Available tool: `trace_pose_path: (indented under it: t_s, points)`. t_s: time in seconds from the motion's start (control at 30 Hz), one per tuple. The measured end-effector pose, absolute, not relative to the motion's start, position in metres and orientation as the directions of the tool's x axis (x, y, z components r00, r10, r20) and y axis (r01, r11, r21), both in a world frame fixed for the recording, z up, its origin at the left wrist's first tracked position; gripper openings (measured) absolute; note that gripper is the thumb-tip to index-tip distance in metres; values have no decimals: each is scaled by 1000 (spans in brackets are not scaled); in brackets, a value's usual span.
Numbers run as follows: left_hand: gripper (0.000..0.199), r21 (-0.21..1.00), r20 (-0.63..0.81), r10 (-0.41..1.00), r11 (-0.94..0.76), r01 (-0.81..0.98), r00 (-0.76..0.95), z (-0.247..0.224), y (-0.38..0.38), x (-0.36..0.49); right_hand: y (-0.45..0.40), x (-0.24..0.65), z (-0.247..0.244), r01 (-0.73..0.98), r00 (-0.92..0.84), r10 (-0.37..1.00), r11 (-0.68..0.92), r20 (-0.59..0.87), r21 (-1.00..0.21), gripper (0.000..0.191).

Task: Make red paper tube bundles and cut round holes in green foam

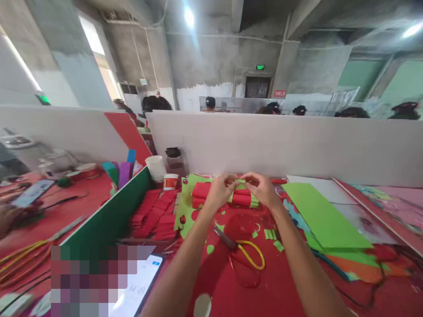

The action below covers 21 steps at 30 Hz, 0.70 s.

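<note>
My left hand and my right hand are raised close together over the far part of the red work surface. Pinched between the fingertips of both is a small light-green strip. Below and behind the hands lie thick red folded pieces, with more red bundles left of them. Scissors with yellow and red handles rest on the surface between my forearms. Small green cut pieces lie by my right forearm.
Red strips are stacked at left, beside a green divider. A paper cup, white cup and bottle stand behind. Green sheets lie at right. A phone is front left; a person's hand shows far left.
</note>
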State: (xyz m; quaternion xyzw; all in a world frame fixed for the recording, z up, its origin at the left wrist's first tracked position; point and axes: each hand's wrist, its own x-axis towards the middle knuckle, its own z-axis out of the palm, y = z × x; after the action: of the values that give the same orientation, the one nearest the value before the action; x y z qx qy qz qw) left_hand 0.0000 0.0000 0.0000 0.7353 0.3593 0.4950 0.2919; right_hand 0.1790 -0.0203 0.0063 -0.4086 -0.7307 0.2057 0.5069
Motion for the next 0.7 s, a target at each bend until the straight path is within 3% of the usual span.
trace_pose_path:
  t_s: [0.2, 0.7]
  points:
    - [18, 788, 521, 815, -574, 225, 255, 2, 0, -1, -24, 176, 8, 292, -121, 840, 539, 529, -790, 21]
    - [20, 773, 507, 817, -572, 273, 277, 5, -4, -3, -22, 176, 6, 392, -63, 836, 523, 545, -757, 19]
